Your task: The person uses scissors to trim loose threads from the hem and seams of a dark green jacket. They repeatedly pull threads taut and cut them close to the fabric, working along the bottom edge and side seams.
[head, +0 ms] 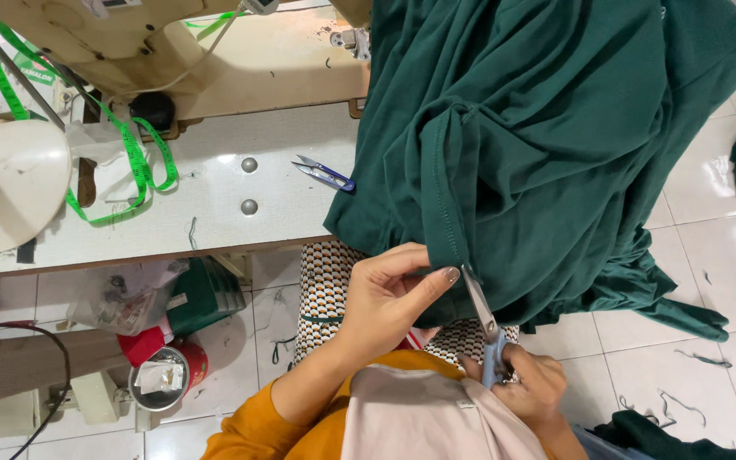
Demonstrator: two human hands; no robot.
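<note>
The left hand (389, 294) pinches the stitched edge of a big dark green cloth (547, 145), with thumb and fingers pressed on the hem right by its lower corner. The cloth hangs off the sewing table (215, 209) and falls over the person's lap toward the tiled floor (717, 281). The right hand (531, 388) is closed around the blue handle of a pair of scissors (480, 317), and the blades point up at the hem, just beside the left thumb. The tips seem to touch the edge of the cloth, but they are thin and partly hidden, so I cannot tell if they are open or biting on a thread. This looks like the trimming step, snipping at the end of the seam. The cut would need the cloth held tight and still, and the blades kept clear of the thumb and of the stitches. On the table lie small blue thread snips (325, 173) and a bright green tape measure (134, 166), both well apart from the hands. A cream sewing machine (112, 38) stands at the back.
</note>
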